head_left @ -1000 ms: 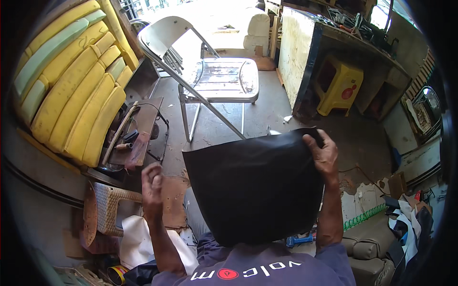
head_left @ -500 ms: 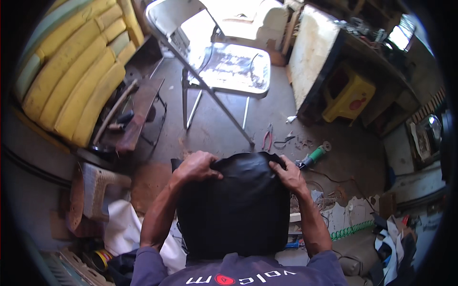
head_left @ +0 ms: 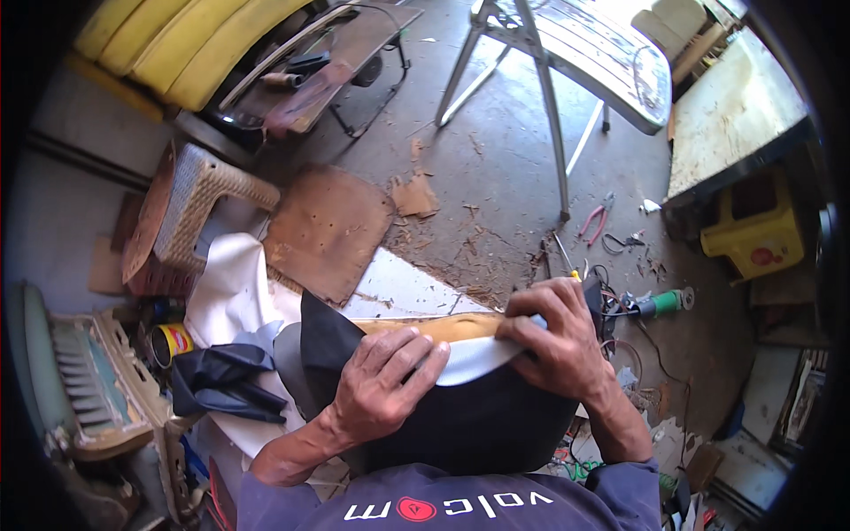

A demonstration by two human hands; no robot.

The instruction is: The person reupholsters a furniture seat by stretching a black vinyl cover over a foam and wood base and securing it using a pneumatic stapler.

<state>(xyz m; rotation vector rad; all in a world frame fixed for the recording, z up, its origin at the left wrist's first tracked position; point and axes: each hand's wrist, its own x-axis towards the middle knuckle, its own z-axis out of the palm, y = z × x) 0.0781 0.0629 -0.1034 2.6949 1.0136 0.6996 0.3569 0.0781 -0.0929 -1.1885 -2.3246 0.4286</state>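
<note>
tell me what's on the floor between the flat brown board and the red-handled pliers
Head view: small torn cardboard scraps, wood debris and a metal chair leg between the brown board and pliers.

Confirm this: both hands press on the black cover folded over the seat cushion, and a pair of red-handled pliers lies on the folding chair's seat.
Not quite. In the head view the red-handled pliers lie on the concrete floor beside the folding chair, not on its seat. The rest holds: the left hand and right hand press on the black cover.

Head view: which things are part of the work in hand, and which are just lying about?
In hand:
left hand
right hand
black cover
foam pad

Lying about:
pliers
folding chair
yellow stool
wicker stool
tin
</note>
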